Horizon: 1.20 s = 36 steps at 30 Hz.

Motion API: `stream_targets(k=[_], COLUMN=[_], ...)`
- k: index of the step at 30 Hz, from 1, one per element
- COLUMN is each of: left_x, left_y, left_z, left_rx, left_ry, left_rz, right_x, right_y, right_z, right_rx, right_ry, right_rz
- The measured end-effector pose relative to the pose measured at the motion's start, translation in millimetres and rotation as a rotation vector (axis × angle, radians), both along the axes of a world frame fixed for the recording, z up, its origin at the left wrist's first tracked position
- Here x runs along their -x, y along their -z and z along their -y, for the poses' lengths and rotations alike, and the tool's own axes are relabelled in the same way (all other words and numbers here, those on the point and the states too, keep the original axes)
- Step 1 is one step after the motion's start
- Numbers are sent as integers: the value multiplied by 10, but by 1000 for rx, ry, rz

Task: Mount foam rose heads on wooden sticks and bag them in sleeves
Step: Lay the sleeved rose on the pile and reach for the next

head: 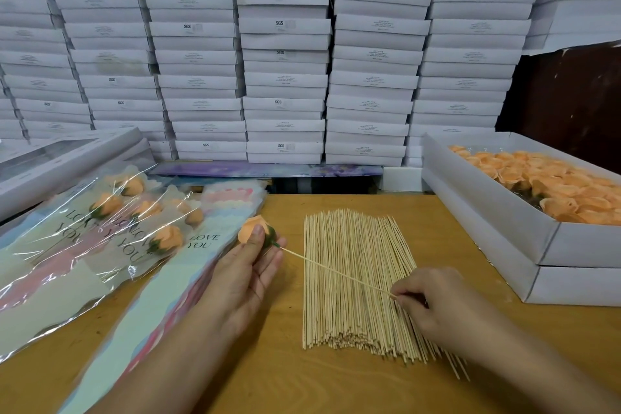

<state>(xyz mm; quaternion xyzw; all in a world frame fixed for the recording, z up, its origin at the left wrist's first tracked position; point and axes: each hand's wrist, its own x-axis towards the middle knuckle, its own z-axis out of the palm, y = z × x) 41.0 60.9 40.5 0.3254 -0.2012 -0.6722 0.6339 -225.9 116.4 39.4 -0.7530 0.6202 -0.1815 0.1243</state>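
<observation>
Head view. Left hand [247,265] holds a peach foam rose [252,228] up off the table [268,380], thumb laid over the petals, fingers cupped behind the green base; the rest of the fingers hidden behind the bloom. Right hand [433,299] pinches the near end of one stick [336,271] between thumb and fingertips, the other fingers curled in.

Key relation: the stick's far tip sits at the green base of the rose, at or just inside it; how deep it goes cannot be told. The stick's long axis runs from the right-hand pinch at lower right up and leftward to the rose. It hangs above the pile of sticks [353,282] and crosses them at a slant, since the pile lies roughly front to back. The rose points up and left, away from the person, its base facing the stick, so bloom and stick lie nearly on one line.

Judgement: mounting step in hand; a push along that line from the right hand against the steadying left would seat the head. Off-axis pressure would likely bend or snap so thin a stick, or split the foam.

Next stop lies on the left-hand side: a stack of empty sleeves [188,265] printed LOVE YOU just beside the left hand, left of it bagged roses [111,208] already in sleeves. At right, well apart, an open box [487,212] of loose rose heads.
</observation>
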Motion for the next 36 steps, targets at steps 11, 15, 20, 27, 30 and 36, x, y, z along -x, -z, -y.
stream_targets(k=[11, 15, 20, 27, 30, 36], left_x=[10, 16, 12, 32, 34, 40], left_y=[14, 25, 10, 13, 11, 22], left_z=[-17, -19, 1, -20, -33, -39], left_rx=[2, 1, -2, -15, -14, -8], left_ry=[19, 8, -20, -6, 3, 11], left_rz=[-22, -32, -59, -57, -48, -38], right_x=[-27, -71, -78, -86, -101, -112], right_y=[-24, 21, 40, 33, 41, 40], right_z=[-18, -39, -37, -55, -77, -95], right_rx=[21, 81, 139, 179, 199, 209], right_ry=[-3, 35, 84, 99, 97, 67], right_rz=[-5, 42, 148, 136, 126, 65])
